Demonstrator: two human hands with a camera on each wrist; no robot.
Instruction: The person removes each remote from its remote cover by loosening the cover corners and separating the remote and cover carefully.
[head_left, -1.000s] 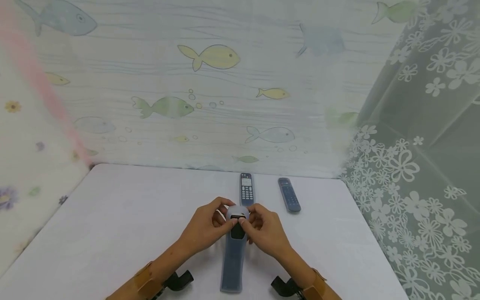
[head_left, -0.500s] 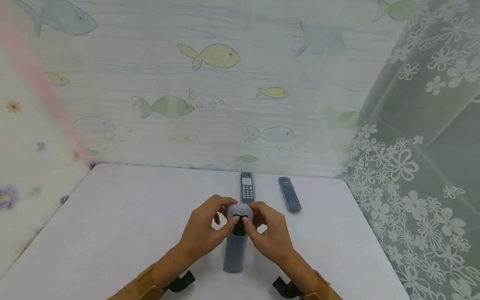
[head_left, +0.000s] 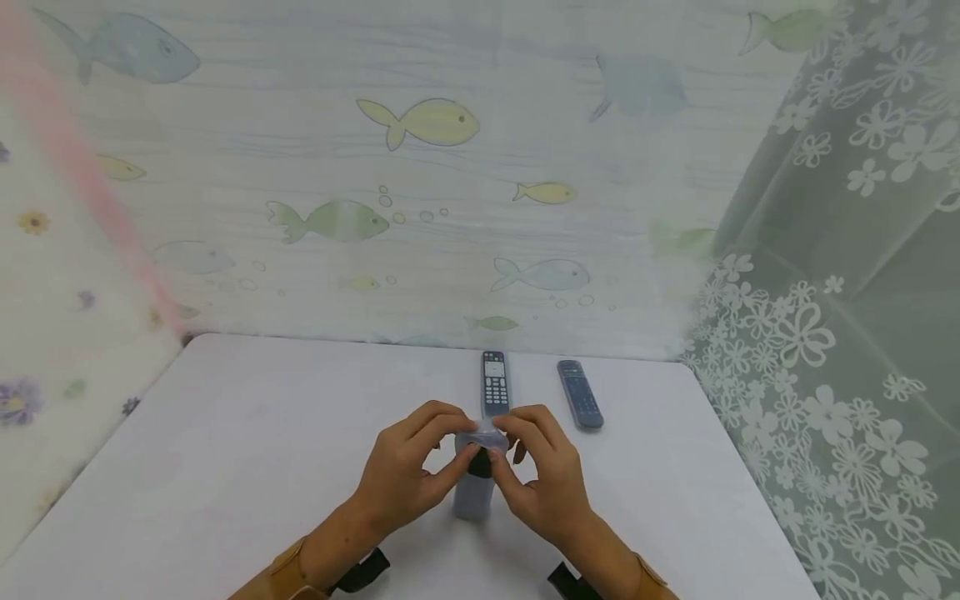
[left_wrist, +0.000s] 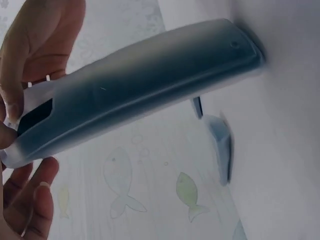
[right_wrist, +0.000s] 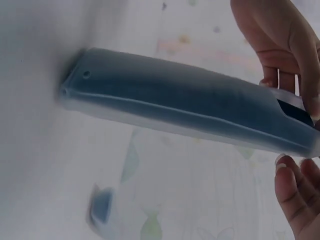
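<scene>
Covered remote (head_left: 472, 500) pinched at its raised end

The left hand (head_left: 408, 460) and right hand (head_left: 546, 475) both pinch its upper end beside a black patch (head_left: 480, 467). It tilts, lower end at or just above the bench (head_left: 285, 417). A keypad remote (head_left: 495, 382) lies near the far edge, another remote (head_left: 581, 396) nearer the far-right corner.

Sleeve (left_wrist: 140, 75): translucent plastic look, smooth, soft sheen. Tabletop (head_left: 262, 433): matt, smooth. Curtain (head_left: 900, 267): sheer cloth.
</scene>
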